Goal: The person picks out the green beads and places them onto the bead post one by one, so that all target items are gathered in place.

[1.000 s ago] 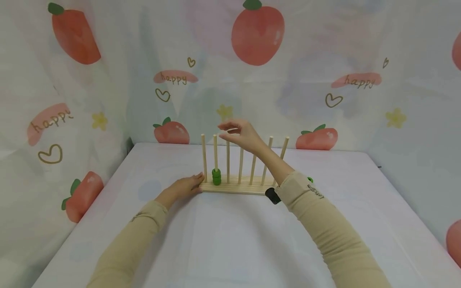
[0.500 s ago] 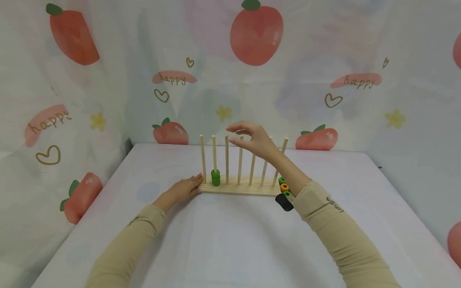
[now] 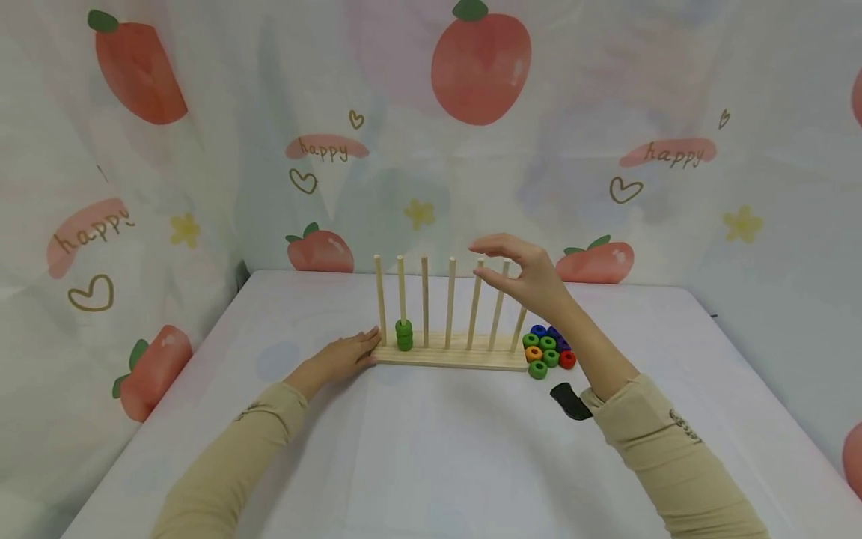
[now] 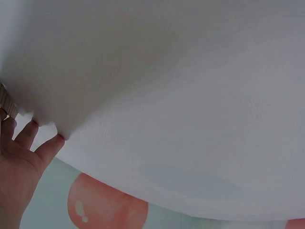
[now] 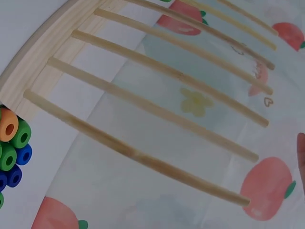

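Observation:
A wooden peg rack [image 3: 451, 359] stands on the table, with several upright pegs along its base. Green beads [image 3: 404, 335] are stacked low on the second peg from the left. My left hand [image 3: 340, 358] rests at the rack's left end, fingertips against the base; the left wrist view catches those extended fingers [image 4: 47, 148] at its lower left. Raised in the air near the tops of the right-hand pegs, my right hand [image 3: 528, 273] has thumb and fingers spread apart with nothing between them. Only a fingertip [image 5: 301, 148] of it shows in the right wrist view.
Loose ringed beads [image 3: 550, 358] in green, blue, orange and red cluster on the table by the rack's right end, partly behind the right forearm. A black piece [image 3: 571, 402] sits by the right cuff. Fruit-printed cloth [image 3: 471, 187] hangs behind and at the sides.
My right hand has moved rightward from above the second and third pegs to the right-hand ones, uncovering the loose beads. The left hand and the stacked green beads have stayed put.

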A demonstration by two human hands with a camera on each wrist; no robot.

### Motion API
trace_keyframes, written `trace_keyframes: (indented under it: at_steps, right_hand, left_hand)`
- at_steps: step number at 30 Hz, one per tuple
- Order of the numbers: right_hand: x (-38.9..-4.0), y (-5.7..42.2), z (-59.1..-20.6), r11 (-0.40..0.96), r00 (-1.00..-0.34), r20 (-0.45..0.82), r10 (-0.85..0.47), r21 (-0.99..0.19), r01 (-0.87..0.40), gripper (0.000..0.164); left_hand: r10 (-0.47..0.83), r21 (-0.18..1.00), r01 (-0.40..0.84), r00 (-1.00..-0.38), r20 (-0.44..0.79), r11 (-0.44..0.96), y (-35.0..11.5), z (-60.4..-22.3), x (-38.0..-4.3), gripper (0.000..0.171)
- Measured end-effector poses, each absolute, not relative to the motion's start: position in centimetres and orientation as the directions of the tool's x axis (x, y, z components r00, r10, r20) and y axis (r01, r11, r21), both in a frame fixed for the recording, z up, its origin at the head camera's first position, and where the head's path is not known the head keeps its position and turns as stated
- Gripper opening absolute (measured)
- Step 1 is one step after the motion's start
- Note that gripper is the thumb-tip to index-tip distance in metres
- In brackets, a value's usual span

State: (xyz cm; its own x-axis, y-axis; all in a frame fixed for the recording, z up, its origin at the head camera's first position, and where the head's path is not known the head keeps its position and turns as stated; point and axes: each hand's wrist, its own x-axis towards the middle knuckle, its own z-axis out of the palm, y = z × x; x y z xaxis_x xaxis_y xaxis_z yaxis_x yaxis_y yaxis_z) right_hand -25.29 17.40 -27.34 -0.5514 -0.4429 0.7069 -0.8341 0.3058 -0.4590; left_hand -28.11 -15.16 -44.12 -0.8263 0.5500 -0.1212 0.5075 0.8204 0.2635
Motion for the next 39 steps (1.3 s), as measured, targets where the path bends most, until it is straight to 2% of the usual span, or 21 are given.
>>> trace_keyframes:
  at_steps: [9,23,31,37,39]
  right_hand:
    - [-24.9,20.7,-28.1,0.36,-0.63,0.68,-0.374,-0.52,-0.775,0.033]
    - [-24.4,25.1,-29.8,0.486,-0.696,0.659,-0.286,-0.526,-0.698,0.033]
    - [-24.7,27.5,-30.6,0.545,-0.698,0.664,-0.269,-0.492,-0.679,0.034]
    - [-24.5,29.1,-32.4,0.688,-0.791,0.57,-0.223,-0.483,-0.542,0.031]
    - [-24.5,29.6,-33.1,0.696,-0.807,0.545,-0.227,-0.489,-0.526,0.032]
  left_hand:
    - [0.553,0.265,0.512,-0.827,-0.106,0.817,-15.1,-43.9,-27.9,0.056]
    - [0.563,0.256,0.529,-0.822,-0.084,0.809,-15.3,-44.4,-28.0,0.055]
    - [0.577,0.263,0.544,-0.814,-0.064,0.797,-15.3,-44.2,-28.2,0.054]
    - [0.578,0.279,0.541,-0.814,-0.065,0.793,-15.3,-44.1,-27.9,0.054]
    - [0.58,0.278,0.542,-0.812,-0.069,0.793,-15.4,-44.1,-27.9,0.054]
